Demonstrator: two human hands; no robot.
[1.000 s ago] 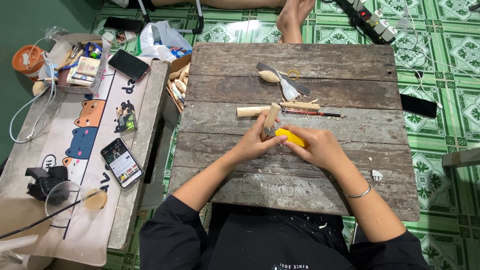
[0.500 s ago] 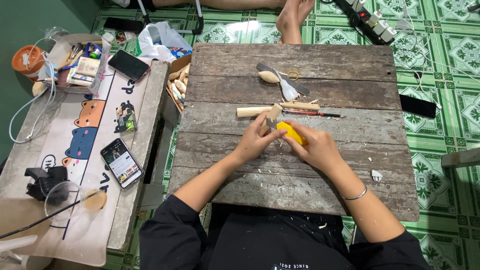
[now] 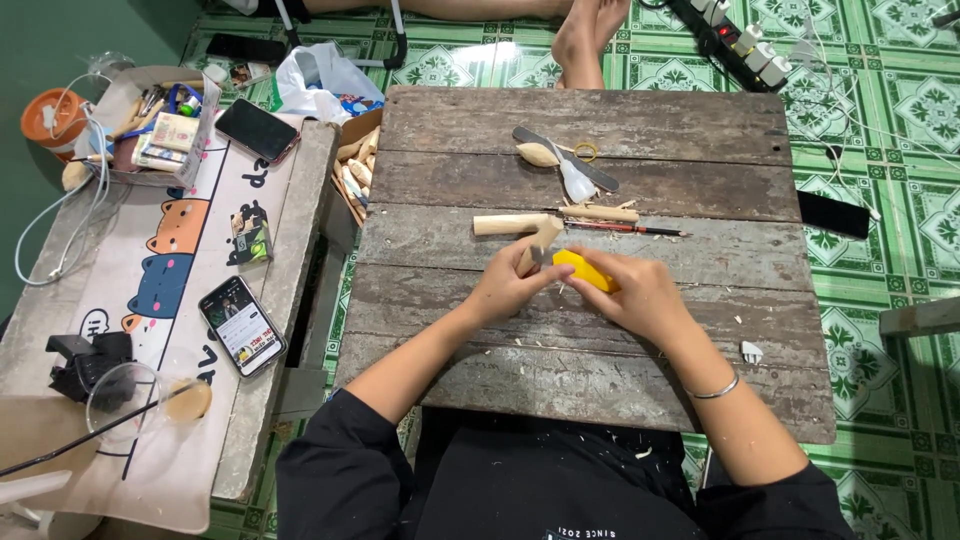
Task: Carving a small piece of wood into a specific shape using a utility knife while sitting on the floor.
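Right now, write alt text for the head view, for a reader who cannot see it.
Seen from above, a person's left hand holds a small wooden piece while the right hand grips a yellow-handled tool against it, over a worn plank table. Wood shavings lie on the planks; a phone lies on a bench at left.

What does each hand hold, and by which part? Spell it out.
The left hand grips a small wooden piece by its lower end. The right hand holds a yellow-handled tool by the handle.
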